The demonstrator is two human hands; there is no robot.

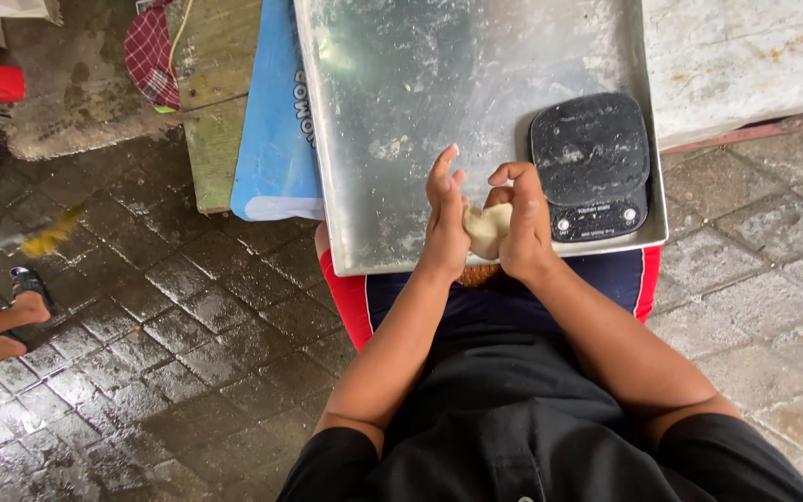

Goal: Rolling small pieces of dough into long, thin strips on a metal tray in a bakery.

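A pale lump of dough (488,229) sits between my two hands, just above the near edge of a large metal tray (420,93). My left hand (442,218) presses against the dough's left side with its fingers straight and pointing up. My right hand (520,221) curls over the dough from the right, fingers bent around it. A black kitchen scale (591,164) stands on the tray's near right corner, right beside my right hand. The tray surface is dusted with flour.
A blue bag (276,121) and a green wooden board (216,102) lie left of the tray. The floor is wet brick paving (160,316). Another person's legs and sandalled foot (20,302) show at the left edge. A white slab (745,56) lies at the right.
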